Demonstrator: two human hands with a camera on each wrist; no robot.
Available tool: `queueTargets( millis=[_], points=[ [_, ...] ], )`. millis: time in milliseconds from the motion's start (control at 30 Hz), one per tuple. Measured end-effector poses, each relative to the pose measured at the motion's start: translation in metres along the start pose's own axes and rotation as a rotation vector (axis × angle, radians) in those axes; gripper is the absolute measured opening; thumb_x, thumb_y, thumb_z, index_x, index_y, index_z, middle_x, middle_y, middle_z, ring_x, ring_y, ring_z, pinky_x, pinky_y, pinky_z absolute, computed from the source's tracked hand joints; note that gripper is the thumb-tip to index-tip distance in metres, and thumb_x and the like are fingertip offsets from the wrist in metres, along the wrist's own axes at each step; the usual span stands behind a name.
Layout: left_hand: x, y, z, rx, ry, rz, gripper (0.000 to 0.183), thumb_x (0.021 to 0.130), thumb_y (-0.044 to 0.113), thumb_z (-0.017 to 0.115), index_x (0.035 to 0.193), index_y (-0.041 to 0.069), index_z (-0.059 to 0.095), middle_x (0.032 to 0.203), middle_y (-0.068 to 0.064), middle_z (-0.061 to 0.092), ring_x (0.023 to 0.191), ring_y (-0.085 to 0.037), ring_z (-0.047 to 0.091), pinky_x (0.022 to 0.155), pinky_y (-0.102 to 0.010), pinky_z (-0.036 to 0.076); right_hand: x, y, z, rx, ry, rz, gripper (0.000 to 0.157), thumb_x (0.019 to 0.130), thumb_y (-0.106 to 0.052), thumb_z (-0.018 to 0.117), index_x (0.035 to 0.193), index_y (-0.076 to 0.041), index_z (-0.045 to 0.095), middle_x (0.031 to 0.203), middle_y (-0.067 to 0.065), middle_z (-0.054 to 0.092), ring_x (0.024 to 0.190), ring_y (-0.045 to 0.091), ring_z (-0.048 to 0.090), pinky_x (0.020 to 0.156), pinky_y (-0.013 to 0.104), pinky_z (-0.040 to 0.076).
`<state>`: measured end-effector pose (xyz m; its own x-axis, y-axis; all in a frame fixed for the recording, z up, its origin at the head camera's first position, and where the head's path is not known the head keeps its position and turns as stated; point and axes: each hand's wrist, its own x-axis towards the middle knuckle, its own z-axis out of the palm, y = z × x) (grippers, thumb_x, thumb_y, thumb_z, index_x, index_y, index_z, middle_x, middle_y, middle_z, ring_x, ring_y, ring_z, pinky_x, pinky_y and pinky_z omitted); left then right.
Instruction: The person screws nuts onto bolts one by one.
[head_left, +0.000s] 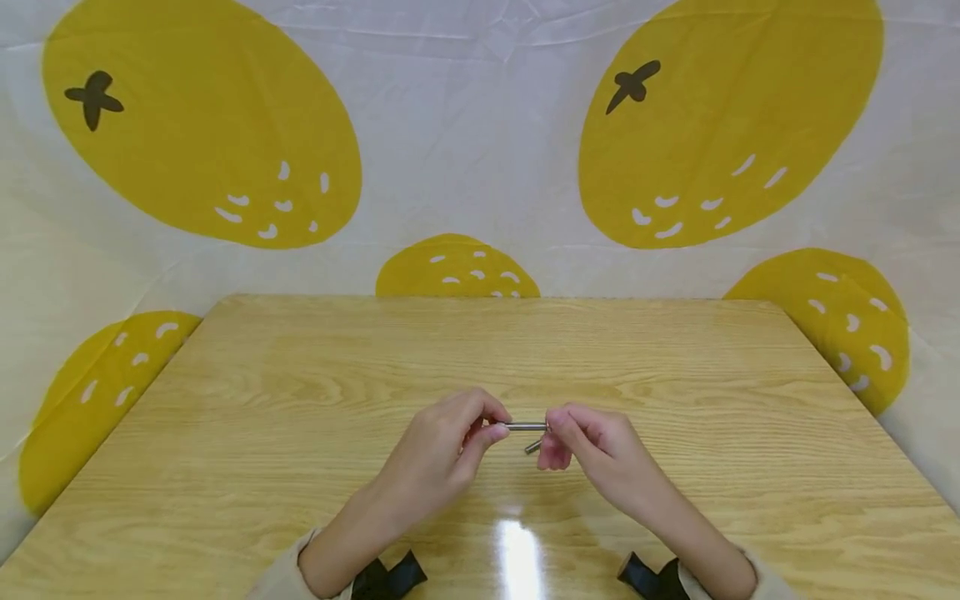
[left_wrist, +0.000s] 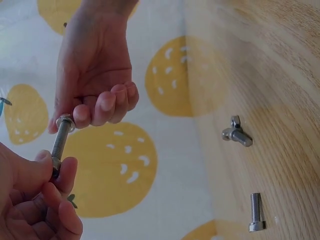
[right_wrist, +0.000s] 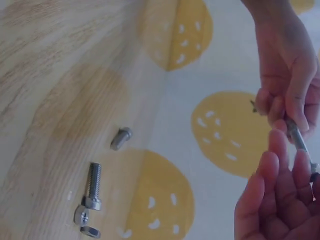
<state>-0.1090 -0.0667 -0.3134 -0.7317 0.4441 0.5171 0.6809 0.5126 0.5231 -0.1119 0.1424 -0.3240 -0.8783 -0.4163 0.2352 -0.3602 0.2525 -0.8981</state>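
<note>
My left hand [head_left: 442,446] pinches the socket-head end of a silver bolt [head_left: 527,426] between thumb and fingertips. The bolt is held about level above the table. At its other end, my right hand [head_left: 596,442] pinches a small round metal nut [left_wrist: 65,122] between thumb and index finger. That nut sits right at the threaded tip of the bolt in the left wrist view. The other right fingers are loosely curled in the left wrist view. In the head view the right fingers mostly cover the nut.
On the wooden table [head_left: 300,375] lie a socket-head bolt [right_wrist: 121,138], another bolt [right_wrist: 94,181] and two nuts, one hex nut [right_wrist: 81,215] beside another nut [right_wrist: 90,231]. A white cloth with yellow fruit prints [head_left: 465,125] hangs behind the table's far edge.
</note>
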Motion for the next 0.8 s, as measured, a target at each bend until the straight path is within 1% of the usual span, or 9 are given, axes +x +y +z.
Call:
queueTargets(
  millis=[133,233,300,367,400,433,533,633,800],
  points=[
    [0.000,0.000,0.001,-0.008,-0.003,0.004,0.005,0.089,0.013,0.061,0.094,0.011,0.060,0.075,0.008,0.054,0.062,-0.002,0.039,0.054,-0.014,0.038,-0.001,0.000,0.002,-0.052,0.011,0.058,0.048,0.103,-0.020,0.031,0.073,-0.001,0.063,0.063,0.003,0.065,0.062,0.011,0.063,0.062,0.029,0.054],
    [0.000,0.000,0.001,-0.015,-0.010,-0.015,0.005,0.089,0.013,0.061,0.094,0.011,0.060,0.074,0.007,0.054,0.062,-0.002,0.039,0.054,-0.014,0.038,-0.002,-0.001,-0.001,-0.131,0.021,0.066,0.047,0.104,-0.022,0.028,0.082,-0.005,0.066,0.067,-0.003,0.067,0.068,0.010,0.062,0.067,0.027,0.052],
    [0.000,0.000,0.001,-0.014,-0.011,-0.026,0.005,0.089,0.013,0.061,0.094,0.011,0.060,0.074,0.007,0.054,0.062,-0.002,0.039,0.053,-0.015,0.038,-0.002,-0.002,-0.004,-0.193,0.033,0.031,0.034,0.103,-0.021,0.035,0.094,-0.009,0.065,0.074,-0.007,0.068,0.074,0.010,0.062,0.066,0.026,0.049],
    [0.000,0.000,0.000,-0.012,-0.011,-0.033,0.005,0.089,0.013,0.061,0.094,0.012,0.060,0.073,0.008,0.052,0.061,-0.002,0.039,0.053,-0.015,0.037,-0.003,-0.002,-0.007,-0.255,0.052,-0.024,0.018,0.098,-0.020,0.047,0.107,-0.013,0.061,0.083,-0.010,0.069,0.083,0.009,0.061,0.071,0.026,0.047],
    [0.000,0.000,0.000,-0.008,-0.008,-0.035,0.005,0.089,0.012,0.061,0.094,0.012,0.060,0.072,0.009,0.052,0.061,-0.002,0.039,0.053,-0.015,0.037,-0.003,-0.002,-0.008,-0.280,0.061,-0.053,0.019,0.095,-0.020,0.054,0.112,-0.015,0.059,0.088,-0.011,0.069,0.087,0.008,0.061,0.073,0.027,0.047],
    [0.000,-0.001,0.000,-0.008,-0.008,-0.038,0.005,0.089,0.012,0.061,0.094,0.012,0.060,0.072,0.009,0.051,0.061,-0.002,0.038,0.053,-0.015,0.037,-0.003,-0.002,-0.009,-0.296,0.065,-0.086,0.026,0.091,-0.018,0.060,0.116,-0.016,0.056,0.093,-0.011,0.069,0.090,0.008,0.061,0.076,0.029,0.047],
    [0.000,-0.001,0.000,-0.004,0.000,-0.049,0.006,0.088,0.012,0.062,0.094,0.012,0.060,0.072,0.010,0.050,0.061,-0.002,0.038,0.052,-0.015,0.036,-0.003,-0.003,-0.010,-0.322,0.079,-0.182,0.041,0.083,-0.014,0.069,0.120,-0.016,0.053,0.101,-0.010,0.067,0.097,0.006,0.059,0.087,0.032,0.046],
    [0.001,-0.002,-0.001,0.005,0.008,-0.049,0.007,0.087,0.012,0.063,0.094,0.012,0.060,0.072,0.010,0.050,0.061,-0.002,0.038,0.052,-0.015,0.037,-0.002,-0.003,-0.010,-0.326,0.100,-0.266,0.041,0.081,-0.007,0.070,0.118,-0.014,0.054,0.103,-0.007,0.067,0.098,0.008,0.060,0.090,0.028,0.047],
    [0.001,-0.002,-0.001,0.001,0.008,-0.045,0.008,0.087,0.011,0.063,0.095,0.012,0.060,0.072,0.010,0.049,0.061,-0.002,0.038,0.052,-0.015,0.037,-0.001,-0.002,-0.009,-0.361,0.152,-0.348,0.035,0.077,-0.001,0.072,0.108,-0.013,0.060,0.100,-0.005,0.067,0.095,0.009,0.060,0.086,0.022,0.047]
  ],
)
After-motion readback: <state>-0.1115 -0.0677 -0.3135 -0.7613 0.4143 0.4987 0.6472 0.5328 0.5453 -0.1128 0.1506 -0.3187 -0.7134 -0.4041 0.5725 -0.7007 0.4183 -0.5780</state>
